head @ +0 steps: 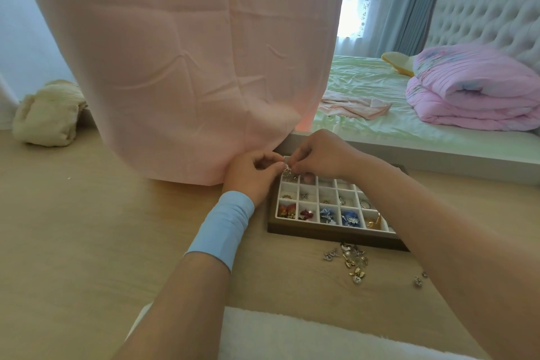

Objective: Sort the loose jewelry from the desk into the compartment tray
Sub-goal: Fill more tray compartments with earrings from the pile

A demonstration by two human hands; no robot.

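A small silver jewelry piece [287,169] is held in the air between both hands, over the far left corner of the compartment tray [321,233]. It is pinched from the left by the curled fingers [273,166] of the left hand [252,177] and from the right by the fingers [298,166] of the right hand [318,155]. Both sets of fingertips are drawn together on it, and its exact kind cannot be told.

The tray, white-divided in a dark frame, is set on the wooden counter [87,228]. Its near row is filled with orange, red, blue and gold pieces, and small metal items are seen in the row behind. A pile of loose jewelry [353,259] is spread on the counter just in front of the tray's near edge, beside the right forearm, with two stray pieces [420,279] lying apart to its right.

A light blue band [225,225] is worn on the left wrist. A pink cloth [190,67] is hung down to the counter just behind the left hand
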